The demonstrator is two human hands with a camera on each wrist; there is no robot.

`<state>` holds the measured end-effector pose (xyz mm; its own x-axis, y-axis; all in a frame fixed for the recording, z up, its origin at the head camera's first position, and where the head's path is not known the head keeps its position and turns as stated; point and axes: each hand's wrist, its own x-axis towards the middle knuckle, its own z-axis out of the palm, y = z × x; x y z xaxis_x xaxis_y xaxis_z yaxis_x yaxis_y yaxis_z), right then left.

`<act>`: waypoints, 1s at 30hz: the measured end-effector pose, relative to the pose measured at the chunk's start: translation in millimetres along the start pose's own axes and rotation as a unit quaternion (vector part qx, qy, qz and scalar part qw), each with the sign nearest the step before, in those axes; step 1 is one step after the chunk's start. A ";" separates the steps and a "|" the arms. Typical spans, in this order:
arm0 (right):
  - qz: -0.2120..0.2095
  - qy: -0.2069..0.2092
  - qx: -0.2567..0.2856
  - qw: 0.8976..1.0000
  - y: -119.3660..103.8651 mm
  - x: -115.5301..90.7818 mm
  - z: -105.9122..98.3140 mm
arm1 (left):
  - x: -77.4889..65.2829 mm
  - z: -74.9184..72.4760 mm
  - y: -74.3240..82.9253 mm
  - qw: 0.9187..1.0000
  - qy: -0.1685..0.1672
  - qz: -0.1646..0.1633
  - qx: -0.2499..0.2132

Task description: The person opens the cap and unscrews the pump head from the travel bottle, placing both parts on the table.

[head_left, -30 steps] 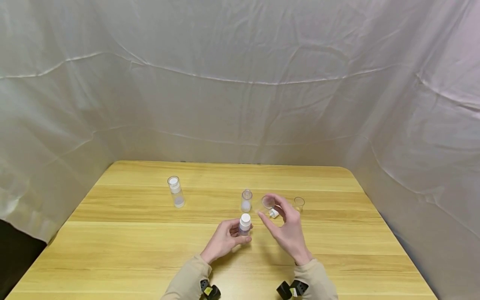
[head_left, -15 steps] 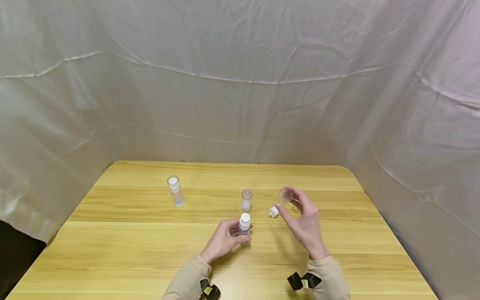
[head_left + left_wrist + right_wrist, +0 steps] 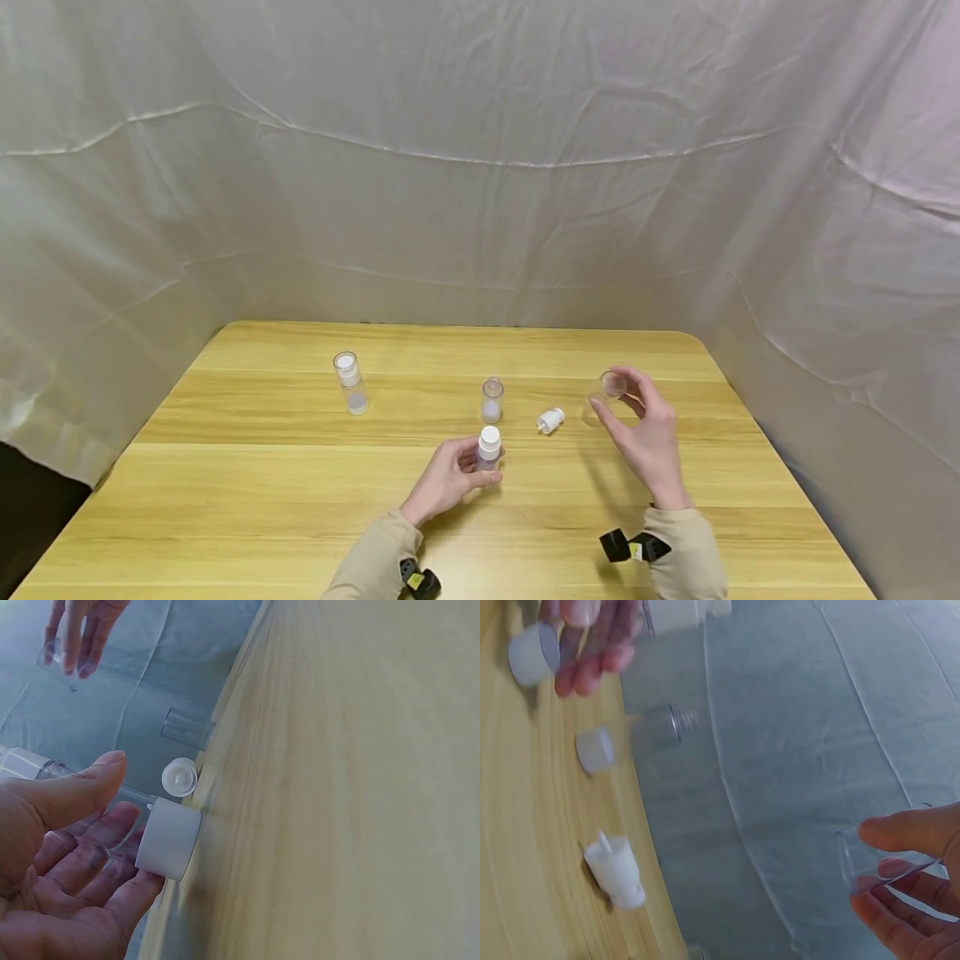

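Note:
My left hand (image 3: pixel 447 482) holds a small clear pump bottle upright, its white pump top (image 3: pixel 490 440) uncovered. In the left wrist view, the bottle's white base (image 3: pixel 169 838) shows beside the fingers. My right hand (image 3: pixel 651 433) holds a clear cap (image 3: pixel 613 383) between thumb and fingers, over the right part of the table; the right wrist view shows this clear cap (image 3: pixel 851 859) too. A loose white pump head (image 3: pixel 551 421) lies on its side between the hands. Just beyond the held bottle stands an open clear bottle (image 3: pixel 491 403), its threaded neck (image 3: pixel 682 722) bare.
Far left stands another pump bottle (image 3: pixel 351 383) with its clear cap on. A second clear cap (image 3: pixel 187 729) stands on the table, partly behind the right hand in the head view. Grey-white cloth (image 3: pixel 480 208) hangs around the wooden table (image 3: pixel 300 500).
My right hand has moved rightward with the clear cap, away from the held bottle and past the loose pump head. My left hand has stayed in place.

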<state>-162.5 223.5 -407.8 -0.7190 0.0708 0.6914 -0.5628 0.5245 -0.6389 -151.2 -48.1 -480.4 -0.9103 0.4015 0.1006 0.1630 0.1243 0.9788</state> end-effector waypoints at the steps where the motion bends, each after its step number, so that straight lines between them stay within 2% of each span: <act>1: 0.008 -0.001 -0.004 1.000 1.7 0.4 -2.0 | 0.1 0.1 -0.1 1.000 0.000 -0.001 0.001; 6: 0.059 -0.018 -0.034 0.998 8.1 1.1 -10.4 | 0.4 0.2 -0.4 1.000 0.000 -0.005 0.001; 12: 0.102 -0.064 -0.082 0.989 14.5 -0.3 -17.5 | -0.1 0.3 0.1 1.000 0.000 -0.008 0.000; 22: 0.182 -0.167 -0.079 0.966 27.9 -3.6 -22.6 | 0.2 0.7 0.1 1.000 0.000 -0.006 0.002; 30: 0.201 -0.212 -0.093 0.952 42.7 -9.0 -22.4 | 0.1 0.4 -0.2 1.000 0.000 -0.005 0.001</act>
<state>-170.9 264.2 -433.8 -0.9832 -0.0302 0.1798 -0.1532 0.6716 -0.7249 -151.1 -47.7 -480.6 -0.9120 0.3999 0.0912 0.1550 0.1302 0.9793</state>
